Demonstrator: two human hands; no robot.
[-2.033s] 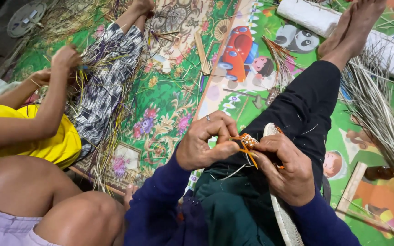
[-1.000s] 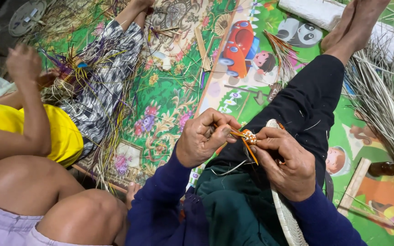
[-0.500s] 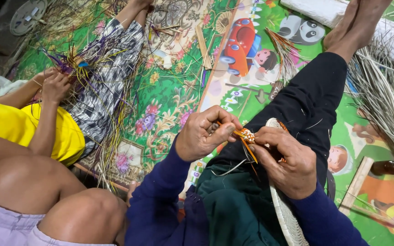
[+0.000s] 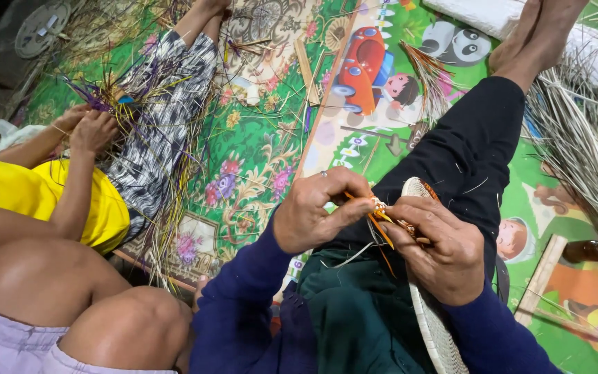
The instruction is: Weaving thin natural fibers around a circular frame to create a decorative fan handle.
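Observation:
My left hand [image 4: 316, 211] and my right hand [image 4: 441, 246] meet over my lap, both pinching orange and pale straw strips [image 4: 381, 223] at the rim of a round woven straw disc [image 4: 432, 320]. The disc stands on edge across my dark trouser leg [image 4: 468, 149], and my right hand covers part of its rim. Loose strip ends hang down between my hands. Dark blue sleeves cover both my forearms.
A person in a yellow top [image 4: 15, 190] sits at my left, their hands [image 4: 88, 125] on a purple and pale straw bundle [image 4: 133, 97]. A colourful patterned mat [image 4: 257, 131] covers the floor. Dry straw [image 4: 583, 152] lies at right, near a bare foot [image 4: 531, 38].
My hands have kept working the strips at the disc rim, barely shifting. The neighbouring person's raised hand came down and joined their other hand on the straw bundle.

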